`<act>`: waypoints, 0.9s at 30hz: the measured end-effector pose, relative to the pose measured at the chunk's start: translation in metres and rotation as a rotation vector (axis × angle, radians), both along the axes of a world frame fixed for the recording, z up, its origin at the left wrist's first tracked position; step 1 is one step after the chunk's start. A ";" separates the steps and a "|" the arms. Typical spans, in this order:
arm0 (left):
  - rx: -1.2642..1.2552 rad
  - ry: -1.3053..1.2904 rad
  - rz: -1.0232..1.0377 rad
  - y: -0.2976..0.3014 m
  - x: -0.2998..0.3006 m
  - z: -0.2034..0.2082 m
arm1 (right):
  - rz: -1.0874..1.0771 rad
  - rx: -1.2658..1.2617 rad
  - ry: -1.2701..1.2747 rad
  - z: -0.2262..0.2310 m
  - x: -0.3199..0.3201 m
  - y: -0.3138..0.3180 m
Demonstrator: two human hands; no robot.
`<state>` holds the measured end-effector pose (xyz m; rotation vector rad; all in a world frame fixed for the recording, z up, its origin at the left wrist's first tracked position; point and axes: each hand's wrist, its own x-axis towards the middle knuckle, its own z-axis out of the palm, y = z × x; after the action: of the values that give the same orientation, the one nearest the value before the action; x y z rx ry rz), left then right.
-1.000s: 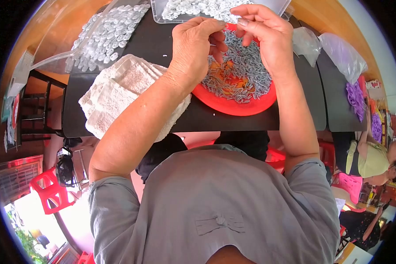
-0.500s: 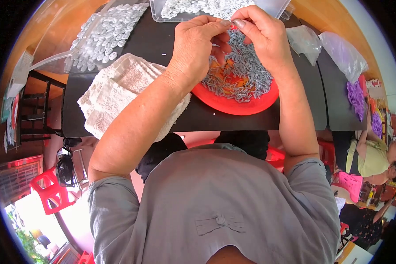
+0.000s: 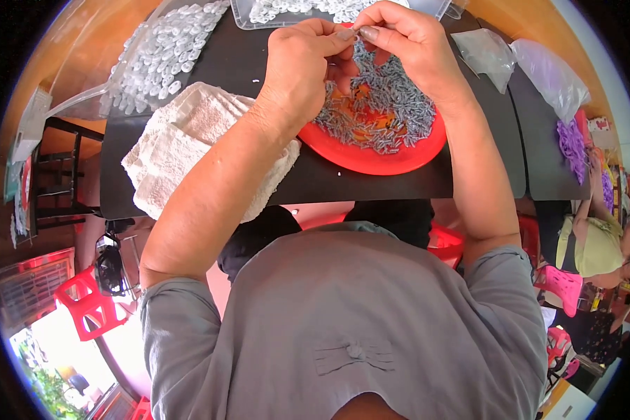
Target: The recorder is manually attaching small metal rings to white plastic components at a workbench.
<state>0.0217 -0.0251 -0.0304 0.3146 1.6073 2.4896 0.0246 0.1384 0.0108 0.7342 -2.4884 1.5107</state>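
Over the far side of a red plate (image 3: 399, 166), my two hands meet fingertip to fingertip. My left hand (image 3: 304, 59) is closed in a pinch of thumb and forefinger, its other fingers curled below. Thumb and forefinger of my right hand (image 3: 413, 49) pinch together right beside it. Whatever sits between the fingertips is too small and covered to name. Heaped on the plate are many small grey rod-shaped pieces (image 3: 406, 105), with orange showing between them. A folded cream towel (image 3: 189, 143) lies left of the plate, partly behind my left forearm.
At the far left, a clear plastic container (image 3: 105, 98) holds many white oval pieces (image 3: 164, 56). Another clear tub (image 3: 248, 21) of white pieces stands at the far edge. Clear plastic bags (image 3: 486, 59) lie on the right of the black table (image 3: 217, 52). Other people sit farther right.
Both hands, still pinched together, have shifted slightly left and up in the picture. The table and plate appear slightly higher in view too.
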 end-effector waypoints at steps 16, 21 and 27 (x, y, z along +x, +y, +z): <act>-0.084 0.017 0.061 0.001 0.006 0.013 | 0.435 -0.654 0.105 -0.021 -0.025 0.009; -0.019 0.031 0.077 0.001 0.005 0.007 | -0.004 -0.466 -0.130 -0.007 -0.007 0.005; -0.005 -0.009 0.087 0.002 0.004 0.008 | -0.037 -0.564 -0.166 0.000 0.000 -0.001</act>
<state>0.0252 -0.0235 -0.0225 0.2367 1.6577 2.5457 0.0244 0.1369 0.0112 0.4738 -1.9845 2.1853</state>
